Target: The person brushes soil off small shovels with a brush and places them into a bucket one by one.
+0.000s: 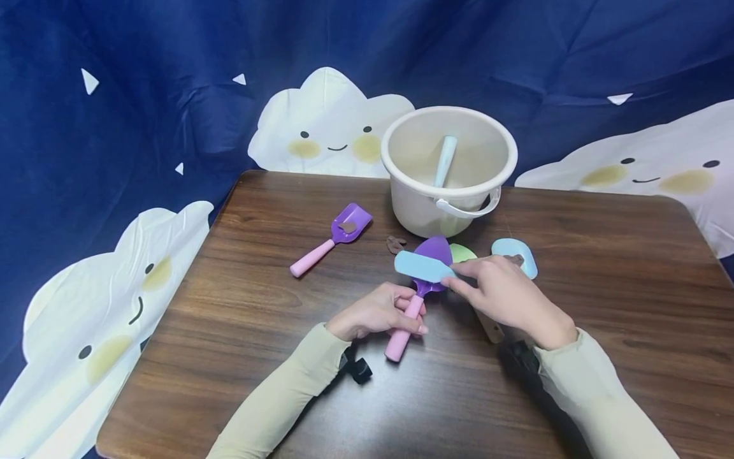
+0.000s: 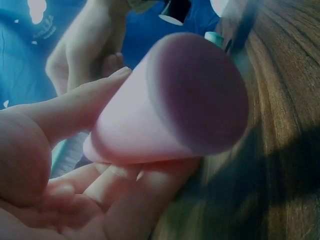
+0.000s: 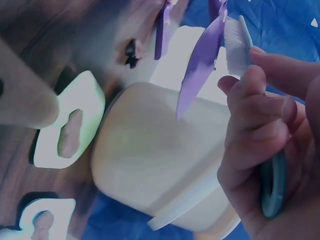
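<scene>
My left hand (image 1: 375, 311) grips the pink handle of a purple trowel (image 1: 436, 246), thumb on top and fingers underneath. The round end of that pink handle (image 2: 195, 95) fills the left wrist view. Between thumb and fingers of my right hand (image 1: 513, 296) is a small light-blue brush (image 1: 420, 266), held across the trowel's blade. White bristles (image 3: 235, 47) face the purple blade (image 3: 202, 70) in the right wrist view. The brush's blue handle end (image 3: 274, 187) shows below the curled fingers.
A cream bucket (image 1: 421, 207) behind the hands holds a light-blue handle (image 1: 446, 160). To the left lies a purple scoop (image 1: 358, 217) bearing a brown piece. A brown scrap (image 1: 395, 245), a green tool (image 3: 92, 100) and a light-blue piece (image 1: 515, 245) lie around the bucket's front.
</scene>
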Available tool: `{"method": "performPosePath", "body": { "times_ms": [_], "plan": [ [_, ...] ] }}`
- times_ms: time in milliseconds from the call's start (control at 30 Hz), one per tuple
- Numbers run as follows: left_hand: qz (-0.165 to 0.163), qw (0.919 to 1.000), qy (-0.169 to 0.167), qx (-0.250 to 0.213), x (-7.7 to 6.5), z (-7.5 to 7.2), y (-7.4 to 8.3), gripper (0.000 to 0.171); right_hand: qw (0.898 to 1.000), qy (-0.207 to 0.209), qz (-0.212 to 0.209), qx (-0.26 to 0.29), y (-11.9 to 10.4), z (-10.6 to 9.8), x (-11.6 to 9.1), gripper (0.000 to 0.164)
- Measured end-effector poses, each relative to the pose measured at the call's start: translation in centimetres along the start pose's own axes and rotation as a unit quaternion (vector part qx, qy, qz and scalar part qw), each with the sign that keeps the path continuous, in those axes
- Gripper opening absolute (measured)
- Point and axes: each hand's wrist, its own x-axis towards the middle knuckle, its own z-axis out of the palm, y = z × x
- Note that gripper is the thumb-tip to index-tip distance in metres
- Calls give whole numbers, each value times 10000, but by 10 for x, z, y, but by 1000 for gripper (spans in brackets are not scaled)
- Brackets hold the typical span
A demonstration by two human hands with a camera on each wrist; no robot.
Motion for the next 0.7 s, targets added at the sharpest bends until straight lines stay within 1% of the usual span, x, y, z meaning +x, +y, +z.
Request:
{"method": "performPosePath", "body": {
  "times_ms": [100, 167, 267, 333, 433, 533, 567, 700],
  "plan": [
    [-54, 9999, 26, -95, 0, -1, 0, 33, 9999, -144, -12, -22, -5, -1, -1, 14],
    [-49, 9999, 44, -98, 0, -1, 0, 33, 9999, -134, -42, -63, -7, -2, -2, 14],
    [-7, 10000, 38, 57, 0, 0, 1, 33, 9998, 71, -62, -175, -4, -2, -3, 16],
    [16, 9998, 40, 188, -1, 0, 1, 33, 9992, 280, -22, -284, -1, -3, -2, 17],
    [44, 9995, 98, 290, -2, 1, 0, 32, 9978, 554, 166, -311, 6, -4, -1, 20],
    [-14, 9993, 129, 341, -4, 2, 1, 31, 9960, 723, 429, -299, 15, -4, 0, 22],
    [-30, 9993, 117, 354, -4, 3, 1, 30, 9953, 762, 520, -281, 17, -4, 0, 23],
    [-149, 9990, -1, 430, -6, 3, 3, 30, 9933, 732, 838, -321, 26, -5, 0, 19]
  ]
}}
